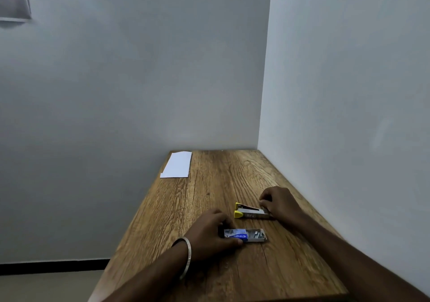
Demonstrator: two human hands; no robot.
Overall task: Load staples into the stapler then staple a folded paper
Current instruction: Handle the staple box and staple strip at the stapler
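Bare grey walls meeting in a corner, with a wooden table (209, 197) pushed into it and a dark skirting line low on the left.

Far left corner of the table: a folded paper (177, 164), white, lying flat against the wall edge, well apart from everything else. Probably parked there out of the way until the stapling step.

Nearer, left of centre: left hand (210, 232), a metal bangle (186, 257) on the wrist, fingers curled over and thumb tucked under the near end of a staple box (244, 234). Box flat on the wood, blue sleeve slid partly off its grey tray, the tray's open end pointing right toward the stapler. Likely pinned in place so the tray can be drawn out and a strip taken; contents too small to make out.

Just beyond, to the right: stapler (252, 212), yellow-tipped with a metal body, on the table and apparently opened, top part angled away from the base. Staple channel seemingly exposed for loading; not clear whether any staples inside.

Right hand (278, 202) at the stapler's rear end, fingers bent and bunched together against it, evidently steadying it or keeping it open. Exact pinch hidden by the knuckles.

Loading barely begun, by the look of it.
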